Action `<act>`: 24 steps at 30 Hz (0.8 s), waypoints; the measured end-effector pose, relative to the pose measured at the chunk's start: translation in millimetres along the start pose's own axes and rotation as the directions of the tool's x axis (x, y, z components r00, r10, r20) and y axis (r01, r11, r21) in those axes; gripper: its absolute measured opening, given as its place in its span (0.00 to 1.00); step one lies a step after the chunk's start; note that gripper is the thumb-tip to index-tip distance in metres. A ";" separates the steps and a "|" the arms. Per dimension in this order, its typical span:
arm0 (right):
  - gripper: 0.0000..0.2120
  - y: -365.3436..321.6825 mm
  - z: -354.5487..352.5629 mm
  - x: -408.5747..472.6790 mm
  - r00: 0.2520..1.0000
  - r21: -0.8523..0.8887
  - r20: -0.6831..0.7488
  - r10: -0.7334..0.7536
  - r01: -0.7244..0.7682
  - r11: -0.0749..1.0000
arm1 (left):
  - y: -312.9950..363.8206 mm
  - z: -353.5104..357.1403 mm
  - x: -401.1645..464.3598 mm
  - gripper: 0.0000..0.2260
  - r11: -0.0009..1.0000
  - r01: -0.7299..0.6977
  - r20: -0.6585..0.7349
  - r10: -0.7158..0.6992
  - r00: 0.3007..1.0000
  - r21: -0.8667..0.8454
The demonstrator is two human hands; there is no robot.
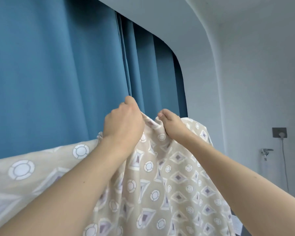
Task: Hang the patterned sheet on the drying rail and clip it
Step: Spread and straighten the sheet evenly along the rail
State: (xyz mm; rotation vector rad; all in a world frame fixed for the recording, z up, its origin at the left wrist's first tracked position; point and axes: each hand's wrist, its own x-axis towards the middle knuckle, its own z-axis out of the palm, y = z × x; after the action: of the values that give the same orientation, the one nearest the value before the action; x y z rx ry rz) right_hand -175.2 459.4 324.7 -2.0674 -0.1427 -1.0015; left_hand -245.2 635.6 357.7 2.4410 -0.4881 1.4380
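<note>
Two hands, left hand (123, 120) and right hand (171, 124), each grip pinching one patterned sheet (169, 176).

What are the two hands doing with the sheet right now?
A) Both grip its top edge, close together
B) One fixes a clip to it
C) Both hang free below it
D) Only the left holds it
A: the left hand and right hand both pinch the bunched top edge of the sheet; no clip shows.

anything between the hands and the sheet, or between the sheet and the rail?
Nothing between them: the left hand and right hand both grip the top fold of the patterned sheet. The rail itself is not visible under the fabric, so that path cannot be judged.
</note>
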 end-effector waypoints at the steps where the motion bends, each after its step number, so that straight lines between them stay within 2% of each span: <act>1: 0.13 -5.5 0.1 -1.6 1.000 -0.010 0.011 -0.009 0.009 1.000 | -5.1 -7.0 -1.1 0.04 0.999 -0.017 0.012 0.017 1.000 0.045; 5: 0.12 -31.1 1.2 -5.9 0.998 0.011 0.039 -0.059 0.059 0.998 | -24.8 -34.8 -6.7 0.07 0.986 -0.029 0.043 0.022 0.999 0.163; 8: 0.10 -52.9 8.3 -11.3 0.989 0.014 0.076 -0.130 0.130 0.991 | -39.5 -51.7 -14.8 0.05 0.972 -0.041 0.006 0.041 0.999 0.229; 11: 0.12 -76.1 19.1 -19.5 0.981 0.042 0.106 -0.165 0.162 0.986 | -51.4 -68.7 -26.1 0.17 0.934 -0.060 0.009 0.061 0.998 0.353; 14: 0.14 -92.3 29.5 -30.3 0.975 0.045 0.109 -0.191 0.188 0.981 | -69.6 -79.8 -36.0 0.14 0.904 -0.070 0.045 0.057 0.997 0.422; 16: 0.13 -101.9 36.9 -39.3 0.978 0.046 0.095 -0.185 0.181 0.982 | -82.5 -89.1 -42.4 0.10 0.880 -0.038 0.090 -0.006 0.996 0.473; 20: 0.11 -129.7 56.5 -63.4 0.973 0.032 0.083 -0.217 0.215 0.976 | -99.5 -112.6 -53.8 0.09 0.825 0.104 0.138 -0.215 0.967 0.556; 24: 0.09 -154.2 66.0 -79.3 0.940 0.204 0.098 -0.326 0.301 0.931 | -110.0 -129.4 -52.6 0.06 0.761 0.222 0.133 -0.374 0.918 0.609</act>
State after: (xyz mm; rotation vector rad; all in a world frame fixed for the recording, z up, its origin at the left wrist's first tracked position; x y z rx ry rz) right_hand -253.3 626.8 342.5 -1.9724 -0.6311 -0.9970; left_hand -325.4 794.0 366.4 3.0116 0.3746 1.2766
